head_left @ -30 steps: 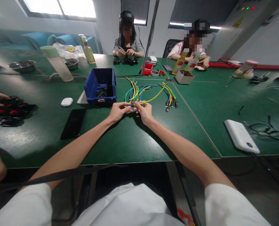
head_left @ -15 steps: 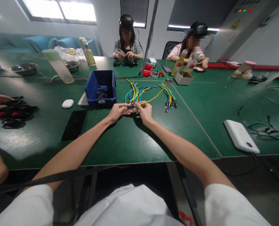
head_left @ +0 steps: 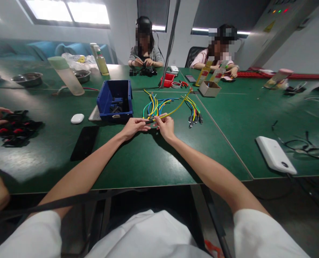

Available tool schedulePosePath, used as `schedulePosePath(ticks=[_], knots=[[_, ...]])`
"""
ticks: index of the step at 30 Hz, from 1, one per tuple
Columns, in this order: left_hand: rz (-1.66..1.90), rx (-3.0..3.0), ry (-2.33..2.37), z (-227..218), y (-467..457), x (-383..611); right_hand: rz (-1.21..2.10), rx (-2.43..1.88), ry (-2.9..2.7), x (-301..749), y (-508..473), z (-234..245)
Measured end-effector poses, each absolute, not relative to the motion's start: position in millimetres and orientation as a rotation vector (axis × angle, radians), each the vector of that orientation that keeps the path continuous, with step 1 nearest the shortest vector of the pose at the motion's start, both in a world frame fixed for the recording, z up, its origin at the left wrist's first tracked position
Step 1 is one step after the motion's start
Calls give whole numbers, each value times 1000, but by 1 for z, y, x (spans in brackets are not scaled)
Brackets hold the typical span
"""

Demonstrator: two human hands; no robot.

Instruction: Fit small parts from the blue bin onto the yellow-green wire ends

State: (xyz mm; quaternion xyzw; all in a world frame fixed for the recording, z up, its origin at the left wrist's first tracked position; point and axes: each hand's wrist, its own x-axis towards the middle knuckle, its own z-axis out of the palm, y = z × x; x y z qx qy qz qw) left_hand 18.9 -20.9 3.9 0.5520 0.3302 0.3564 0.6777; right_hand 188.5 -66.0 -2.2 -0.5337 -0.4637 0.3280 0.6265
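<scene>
While stretching green across the whole view, bench underneath everything. Toward the back left of the work, blue bin, open-topped, dark parts inside. Near the right edge, white power bank, lying flat, well apart from the rest. Left of the arms, black phone, flat, screen dark; just beyond it, small white case. Behind the fingers, heap of coloured wires; to its right, second bunch with black ends. Just above the bench, left hand and right hand, fingertips nearly meeting, both pinched shut. Between them, yellow wire, gripped near its end by the right, rest trailing away to the back right. At that end, short black sleeve, nipped by the left.
</scene>
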Motion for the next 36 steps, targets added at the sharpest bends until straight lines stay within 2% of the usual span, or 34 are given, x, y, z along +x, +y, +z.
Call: schedulePosePath(ticks=[13,25,31,36], knots=[[805,1263,773,0,-20,21,798,-1193,-996,187,-65,-5],[1026,1685,896,1,-33,27,724,-1188,-985,188,-64,-8],[960,1927,903,-1,-36,25,693,-1206,-991,187,-65,-7],[892,1909,874,3,-43,28,647,-1202,-1016,189,-65,-6]])
